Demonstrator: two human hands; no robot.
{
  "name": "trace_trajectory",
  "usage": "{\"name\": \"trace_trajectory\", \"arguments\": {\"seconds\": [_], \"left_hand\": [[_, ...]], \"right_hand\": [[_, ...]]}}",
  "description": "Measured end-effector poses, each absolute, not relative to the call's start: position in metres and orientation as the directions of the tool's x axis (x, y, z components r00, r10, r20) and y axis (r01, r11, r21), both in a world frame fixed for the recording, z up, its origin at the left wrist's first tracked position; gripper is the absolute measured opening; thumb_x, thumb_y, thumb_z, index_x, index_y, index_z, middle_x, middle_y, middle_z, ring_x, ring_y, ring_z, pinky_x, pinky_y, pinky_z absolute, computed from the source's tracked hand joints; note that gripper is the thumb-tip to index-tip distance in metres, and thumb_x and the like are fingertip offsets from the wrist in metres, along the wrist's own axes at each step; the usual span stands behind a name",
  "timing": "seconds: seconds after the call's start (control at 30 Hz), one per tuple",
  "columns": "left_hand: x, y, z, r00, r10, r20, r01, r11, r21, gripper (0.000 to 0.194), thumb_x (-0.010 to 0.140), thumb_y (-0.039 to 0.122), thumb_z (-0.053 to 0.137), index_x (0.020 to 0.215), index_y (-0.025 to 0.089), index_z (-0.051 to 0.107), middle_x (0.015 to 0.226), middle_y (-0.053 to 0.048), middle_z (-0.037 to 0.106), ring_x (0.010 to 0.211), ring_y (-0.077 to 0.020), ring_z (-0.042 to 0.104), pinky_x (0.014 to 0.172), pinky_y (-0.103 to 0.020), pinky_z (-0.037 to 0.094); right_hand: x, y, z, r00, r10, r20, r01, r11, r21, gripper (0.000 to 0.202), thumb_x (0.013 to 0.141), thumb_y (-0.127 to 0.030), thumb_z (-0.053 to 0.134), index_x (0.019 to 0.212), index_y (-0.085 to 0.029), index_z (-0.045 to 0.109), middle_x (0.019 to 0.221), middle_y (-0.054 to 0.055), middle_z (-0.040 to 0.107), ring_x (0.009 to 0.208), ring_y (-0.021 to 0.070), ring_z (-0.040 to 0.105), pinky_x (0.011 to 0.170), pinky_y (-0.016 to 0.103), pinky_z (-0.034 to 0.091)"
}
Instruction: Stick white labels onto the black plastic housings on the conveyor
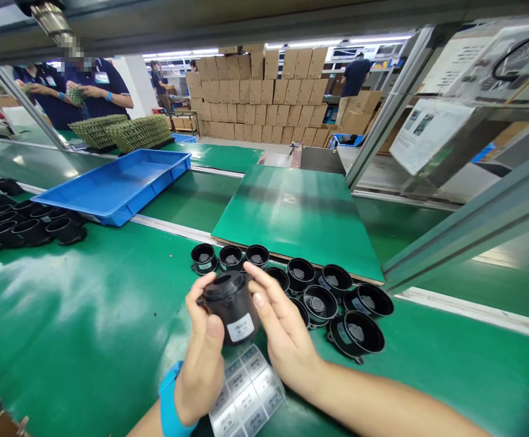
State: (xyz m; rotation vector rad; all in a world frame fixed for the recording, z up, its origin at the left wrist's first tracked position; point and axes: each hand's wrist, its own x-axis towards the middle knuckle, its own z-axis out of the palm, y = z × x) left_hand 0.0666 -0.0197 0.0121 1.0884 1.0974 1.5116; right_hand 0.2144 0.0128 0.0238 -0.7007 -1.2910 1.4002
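Between my hands is a black round plastic housing (232,303), raised above the green table with a white printed label (241,328) on its side. My left hand (206,346) grips it from the left, the thumb on the near side. My right hand (286,328) holds the opposite side, fingers along the wall and rim. Below them lies a sheet of silvery printed labels (248,394), partly covered by my hands. Just beyond my right hand stand several similar open black housings (319,303), some with labels showing on their sides.
A blue tray (113,182) stands at the left, with more black housings (31,227) near it. Ahead lies a raised green board (300,212). A metal post (469,224) slants along the right. Co-workers (95,85) and stacked cartons (255,91) are farther back.
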Motion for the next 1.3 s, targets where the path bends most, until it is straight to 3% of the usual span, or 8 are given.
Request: {"name": "trace_trajectory", "arguments": {"seconds": [0.23,0.4,0.47,0.6,0.7,0.83,1.1,1.3], "left_hand": [[-0.004,0.007,0.037,-0.340,0.890,0.304,0.403,-0.154,0.902,0.098,0.077,0.051,0.089,0.156,0.031,0.036,0.114,-0.005,0.065,0.092,-0.0253,0.075,0.081,-0.042,0.062],[-0.016,0.012,0.033,-0.253,0.885,0.390,0.795,-0.040,0.605,0.056,0.077,0.058,0.085,0.119,0.026,0.065,0.107,-0.008,0.075,0.100,-0.0336,0.071,0.087,-0.050,0.060],[-0.013,0.016,0.021,-0.120,0.924,0.363,0.866,-0.081,0.493,0.051,0.081,0.054,0.084,0.121,0.026,0.068,0.110,-0.009,0.077,0.103,-0.0348,0.070,0.089,-0.051,0.059],[-0.008,0.025,-0.003,0.066,0.946,0.317,0.875,-0.208,0.437,0.069,0.092,0.044,0.079,0.153,0.026,0.051,0.137,-0.014,0.068,0.124,-0.0352,0.065,0.105,-0.053,0.056],[-0.006,0.032,-0.006,0.109,0.921,0.373,0.884,-0.262,0.387,0.089,0.092,0.059,0.076,0.165,0.029,0.035,0.156,-0.019,0.051,0.148,-0.0418,0.049,0.117,-0.062,0.046],[-0.007,0.050,0.010,0.150,0.910,0.387,0.906,-0.283,0.313,0.082,0.100,0.070,0.056,0.168,0.031,0.032,0.166,-0.019,0.042,0.161,-0.0478,0.028,0.121,-0.073,0.034],[0.003,0.078,0.014,0.358,0.919,0.166,0.877,-0.392,0.277,0.129,0.071,0.094,0.068,0.173,0.027,0.026,0.159,-0.025,0.044,0.142,-0.0486,0.053,0.108,-0.066,0.053],[0.024,0.060,0.015,0.310,0.924,0.224,0.936,-0.338,0.102,0.123,0.069,0.091,0.072,0.167,0.024,0.041,0.161,-0.027,0.044,0.136,-0.0491,0.060,0.094,-0.061,0.064]], "right_hand": [[0.227,0.030,0.039,0.015,0.914,0.405,-0.327,0.387,-0.862,0.028,0.108,-0.029,0.069,0.134,-0.039,0.067,0.133,0.000,0.069,0.122,0.0196,0.063,0.112,0.037,0.050],[0.231,0.031,0.043,0.022,0.913,0.407,-0.324,0.392,-0.861,0.025,0.106,-0.024,0.069,0.127,-0.037,0.069,0.124,0.000,0.069,0.113,0.0187,0.062,0.105,0.034,0.049],[0.231,0.030,0.043,0.015,0.916,0.402,-0.316,0.386,-0.867,0.023,0.105,-0.023,0.069,0.124,-0.036,0.070,0.122,0.000,0.069,0.111,0.0184,0.062,0.103,0.034,0.049],[0.234,0.029,0.046,0.004,0.921,0.390,-0.311,0.372,-0.875,0.019,0.104,-0.022,0.069,0.119,-0.033,0.072,0.118,0.001,0.068,0.109,0.0193,0.061,0.100,0.035,0.049],[0.237,0.031,0.050,0.012,0.922,0.388,-0.320,0.371,-0.872,0.017,0.104,-0.023,0.070,0.117,-0.033,0.074,0.116,0.001,0.068,0.108,0.0207,0.061,0.100,0.036,0.049],[0.242,0.035,0.055,0.035,0.915,0.402,-0.361,0.386,-0.849,0.015,0.104,-0.023,0.071,0.114,-0.033,0.074,0.114,0.001,0.069,0.106,0.0201,0.061,0.098,0.035,0.048],[0.250,0.040,0.070,0.068,0.901,0.429,-0.417,0.417,-0.808,0.014,0.102,-0.020,0.071,0.109,-0.031,0.074,0.107,0.000,0.068,0.100,0.0182,0.060,0.093,0.031,0.048],[0.256,0.038,0.081,0.098,0.887,0.451,-0.439,0.445,-0.780,0.015,0.101,-0.017,0.070,0.108,-0.030,0.074,0.103,-0.001,0.067,0.096,0.0178,0.060,0.091,0.030,0.049]]}}
